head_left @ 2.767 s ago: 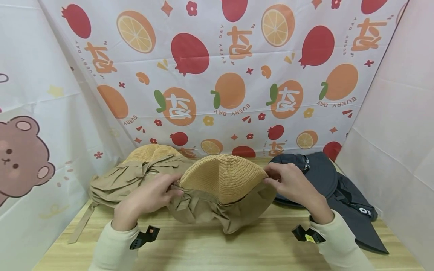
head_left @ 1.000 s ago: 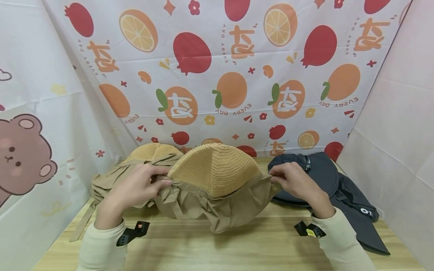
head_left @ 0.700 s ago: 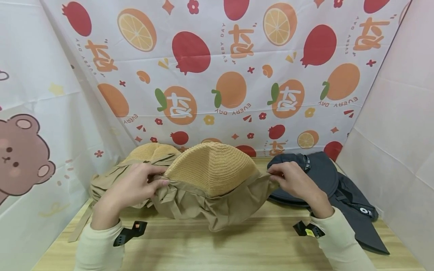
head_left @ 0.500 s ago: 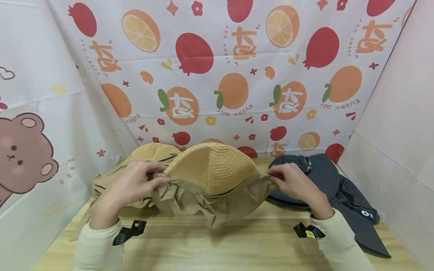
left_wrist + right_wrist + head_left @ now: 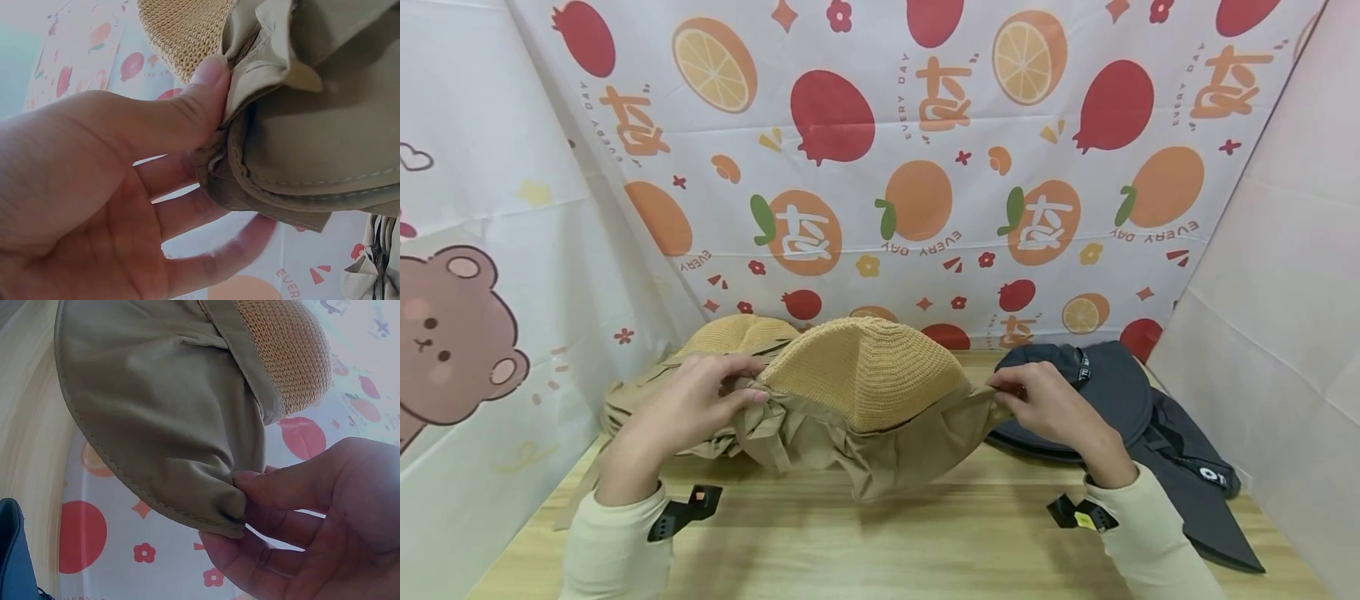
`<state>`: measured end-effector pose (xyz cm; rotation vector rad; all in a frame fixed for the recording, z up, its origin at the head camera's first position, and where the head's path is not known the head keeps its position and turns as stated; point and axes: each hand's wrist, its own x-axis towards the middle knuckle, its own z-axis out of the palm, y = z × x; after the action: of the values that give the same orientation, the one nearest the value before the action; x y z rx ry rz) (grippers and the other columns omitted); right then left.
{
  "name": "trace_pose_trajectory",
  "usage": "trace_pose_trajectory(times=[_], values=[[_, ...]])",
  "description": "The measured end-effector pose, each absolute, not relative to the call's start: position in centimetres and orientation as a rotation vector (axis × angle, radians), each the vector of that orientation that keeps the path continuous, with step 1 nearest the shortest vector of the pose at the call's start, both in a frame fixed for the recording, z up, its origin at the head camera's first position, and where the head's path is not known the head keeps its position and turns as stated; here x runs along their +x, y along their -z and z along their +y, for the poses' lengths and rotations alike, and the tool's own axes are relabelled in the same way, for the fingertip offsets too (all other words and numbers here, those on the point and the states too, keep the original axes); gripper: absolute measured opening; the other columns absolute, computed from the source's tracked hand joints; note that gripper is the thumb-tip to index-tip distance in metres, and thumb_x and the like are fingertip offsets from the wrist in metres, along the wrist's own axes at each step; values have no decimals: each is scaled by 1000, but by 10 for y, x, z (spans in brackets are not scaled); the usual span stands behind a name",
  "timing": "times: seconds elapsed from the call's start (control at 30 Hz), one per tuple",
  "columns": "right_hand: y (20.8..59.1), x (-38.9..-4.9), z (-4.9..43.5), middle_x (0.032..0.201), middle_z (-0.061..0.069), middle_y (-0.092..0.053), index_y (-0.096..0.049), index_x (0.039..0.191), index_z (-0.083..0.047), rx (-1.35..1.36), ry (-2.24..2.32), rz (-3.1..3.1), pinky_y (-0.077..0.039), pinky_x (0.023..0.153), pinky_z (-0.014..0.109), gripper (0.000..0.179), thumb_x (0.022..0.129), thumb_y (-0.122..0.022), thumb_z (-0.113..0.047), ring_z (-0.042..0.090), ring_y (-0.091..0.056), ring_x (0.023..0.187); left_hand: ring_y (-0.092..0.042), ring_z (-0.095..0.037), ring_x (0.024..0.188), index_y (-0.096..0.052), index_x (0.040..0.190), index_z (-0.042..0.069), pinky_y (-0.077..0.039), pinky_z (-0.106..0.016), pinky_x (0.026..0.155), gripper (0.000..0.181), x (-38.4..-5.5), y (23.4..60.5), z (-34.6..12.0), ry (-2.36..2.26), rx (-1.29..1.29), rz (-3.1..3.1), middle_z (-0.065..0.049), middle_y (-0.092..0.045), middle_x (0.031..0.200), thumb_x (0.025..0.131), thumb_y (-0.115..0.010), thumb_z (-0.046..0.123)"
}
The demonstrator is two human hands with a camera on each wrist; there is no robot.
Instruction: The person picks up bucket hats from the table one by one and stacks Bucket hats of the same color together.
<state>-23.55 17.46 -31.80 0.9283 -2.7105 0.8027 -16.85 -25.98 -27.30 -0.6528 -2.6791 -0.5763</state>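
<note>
Holding a hat (image 5: 880, 400) with a yellow woven crown (image 5: 917, 375) and a gathered khaki cloth brim (image 5: 910, 467), the left hand (image 5: 688, 408) is at eight o'clock in the head view and the right hand (image 5: 1051, 402) at four; the hat lies at six, seemingly raised over the pale wood-grain table (image 5: 865, 550). Each hand pinches brim cloth: the left a bunched fold close to the crown, the right a tucked bit at the outer edge. Compared with a few seconds ago, the hands stand wider apart and the crown sits a little higher; that appears to leave the brim drawn out and the hat better opened.

Some left fingertips and the hat's far side are hidden. A second khaki-and-yellow woven hat (image 5: 636, 404), toward nine o'clock, is partly covered by the left hand; a charcoal fabric hat (image 5: 1112, 392), at three, by the right. In the right wrist view, a dark curved edge (image 5: 14, 556) at eight o'clock is cut off, hard to identify.
</note>
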Motion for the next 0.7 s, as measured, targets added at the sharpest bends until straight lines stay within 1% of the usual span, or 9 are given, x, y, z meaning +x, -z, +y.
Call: trace_pose_trajectory(times=[0.17, 0.3, 0.4, 0.47, 0.6, 0.7], values=[[320, -236, 173, 92, 5, -76, -79, 106, -7, 949, -831, -2693, -53, 64, 22, 17, 95, -69, 1, 5, -64, 75, -54, 4, 64, -74, 103, 13, -47, -22, 63, 15, -170, 273, -263, 588, -669, -2703, 11, -70, 81, 89, -80, 14], [321, -238, 170, 90, 4, -76, -79, 104, -7, 974, -841, -2669, -52, 62, 22, 16, 95, -69, 1, 3, -62, 73, -54, 3, 68, -76, 108, 12, -47, -23, 65, 19, -171, 273, -268, 572, -655, -2702, 8, -73, 87, 89, -80, 14], [321, -240, 167, 90, 2, -75, -79, 104, -9, 970, -848, -2670, -51, 62, 21, 16, 95, -70, -1, 2, -61, 73, -51, 2, 69, -77, 108, 10, -46, -23, 64, 19, -172, 274, -271, 535, -646, -2693, 6, -73, 88, 90, -79, 14], [320, -241, 166, 89, 1, -76, -79, 104, -9, 979, -849, -2669, -51, 62, 21, 15, 95, -70, -2, 2, -61, 73, -49, 1, 67, -76, 106, 11, -44, -23, 62, 16, -173, 274, -273, 517, -655, -2699, 7, -71, 86, 91, -78, 15], [318, -244, 162, 90, 3, -77, -79, 106, -8, 1002, -849, -2667, -52, 63, 22, 15, 96, -69, -3, 3, -63, 73, -45, -1, 64, -73, 95, 13, -41, -23, 61, 6, -175, 275, -277, 486, -662, -2728, 9, -63, 77, 91, -78, 14], [315, -247, 160, 93, 5, -78, -79, 109, -5, 1029, -853, -2677, -54, 65, 23, 16, 97, -68, -4, 5, -67, 75, -47, -2, 66, -72, 91, 15, -42, -23, 63, 7, -177, 275, -281, 455, -662, -2723, 9, -61, 76, 90, -78, 13]])
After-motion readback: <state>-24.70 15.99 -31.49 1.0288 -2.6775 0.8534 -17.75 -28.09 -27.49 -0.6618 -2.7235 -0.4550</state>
